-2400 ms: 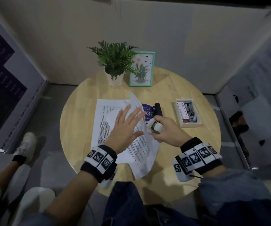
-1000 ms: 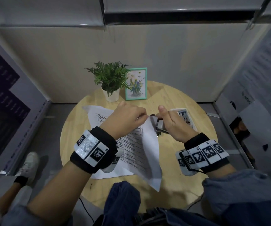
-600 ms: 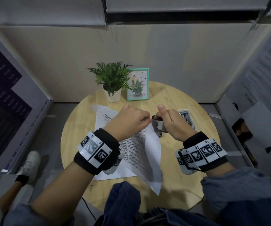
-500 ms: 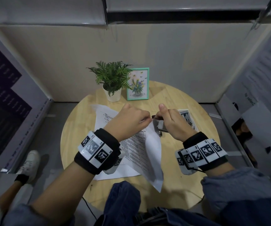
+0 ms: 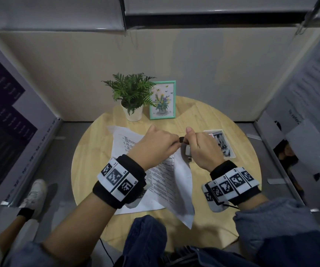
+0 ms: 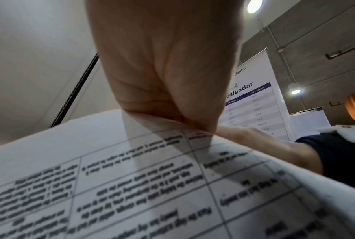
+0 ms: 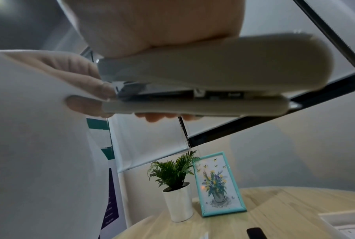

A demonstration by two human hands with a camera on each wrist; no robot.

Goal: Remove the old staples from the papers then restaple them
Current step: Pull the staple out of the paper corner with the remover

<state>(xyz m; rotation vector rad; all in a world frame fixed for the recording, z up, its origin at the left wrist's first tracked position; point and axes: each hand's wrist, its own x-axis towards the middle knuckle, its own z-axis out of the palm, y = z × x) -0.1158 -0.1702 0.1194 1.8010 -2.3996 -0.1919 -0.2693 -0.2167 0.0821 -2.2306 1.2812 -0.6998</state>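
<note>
With the left hand (image 5: 154,146) pinching the papers' (image 5: 176,182) corner above the table (image 5: 222,182), the right hand (image 5: 203,149) grips the stapler (image 7: 213,77) closed over it: restapling, likely needing a firm squeeze next.

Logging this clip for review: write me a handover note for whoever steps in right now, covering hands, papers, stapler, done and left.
Left hand: pinches the raised corner of the papers, lifted off the round table.
Right hand: grips the white stapler, closed over that corner beside the left fingers.
Other sheets lie flat on the table; a small box sits to the right.
Done: corner is in the stapler's mouth. Whether the old staple is out or a new one is in cannot be seen.
Left: finish the press, check the staple, do the remaining sheets.
</note>
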